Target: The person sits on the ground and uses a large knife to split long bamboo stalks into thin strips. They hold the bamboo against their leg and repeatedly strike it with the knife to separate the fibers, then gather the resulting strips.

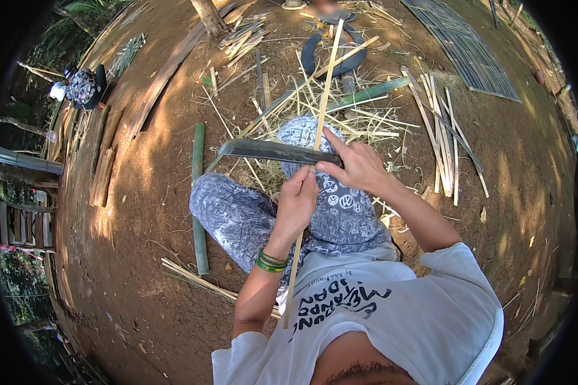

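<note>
Here, at frame centre, my left hand (297,204) closed around the bamboo strip (320,115) while my right hand (359,165) gripped the knife (270,151); keeping the blade shallow seemed wise.

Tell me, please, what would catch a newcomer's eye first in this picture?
Probably the long dark knife blade lying crosswise at the centre, gripped by the right hand against a long pale bamboo strip that the left hand grips just below it. Beyond the patterned trousers, pale shavings and split strips litter the brown dirt ground, and a green bamboo pole lies to the left.
</note>
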Demonstrator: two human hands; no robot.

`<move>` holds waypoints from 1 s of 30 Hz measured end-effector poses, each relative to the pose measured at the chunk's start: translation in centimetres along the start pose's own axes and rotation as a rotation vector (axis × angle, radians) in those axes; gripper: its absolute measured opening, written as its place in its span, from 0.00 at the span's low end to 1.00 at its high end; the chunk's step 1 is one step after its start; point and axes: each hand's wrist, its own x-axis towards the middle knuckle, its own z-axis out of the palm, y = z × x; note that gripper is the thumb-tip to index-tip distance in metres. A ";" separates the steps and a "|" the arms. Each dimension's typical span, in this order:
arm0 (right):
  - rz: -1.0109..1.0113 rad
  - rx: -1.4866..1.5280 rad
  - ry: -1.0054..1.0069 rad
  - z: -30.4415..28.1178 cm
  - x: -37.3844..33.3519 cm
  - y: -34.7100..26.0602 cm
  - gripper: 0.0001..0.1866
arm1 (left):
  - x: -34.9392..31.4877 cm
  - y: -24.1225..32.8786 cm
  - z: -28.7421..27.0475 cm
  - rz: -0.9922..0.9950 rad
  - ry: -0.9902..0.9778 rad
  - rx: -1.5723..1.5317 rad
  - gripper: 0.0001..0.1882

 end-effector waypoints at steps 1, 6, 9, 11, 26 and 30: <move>0.008 -0.011 -0.001 -0.1 -0.2 -0.1 0.46 | -0.2 -0.1 0.0 0.006 0.000 0.010 0.16; 0.005 -0.050 -0.009 -0.2 -0.4 0.0 0.47 | -0.4 -0.7 0.0 0.039 0.009 0.056 0.17; 0.024 -0.053 -0.017 -0.3 -0.4 0.0 0.47 | -0.3 -0.5 0.2 0.017 0.009 0.016 0.15; 0.021 -0.037 -0.013 0.1 -0.6 0.0 0.47 | -0.2 -0.3 0.5 -0.030 0.006 -0.068 0.14; 0.002 -0.084 0.018 0.6 -0.9 1.2 0.51 | 1.0 -0.6 0.7 -0.056 -0.025 -0.159 0.10; 0.001 -0.091 -0.001 0.4 -1.0 0.8 0.51 | 0.0 -0.4 0.3 -0.079 -0.005 -0.128 0.11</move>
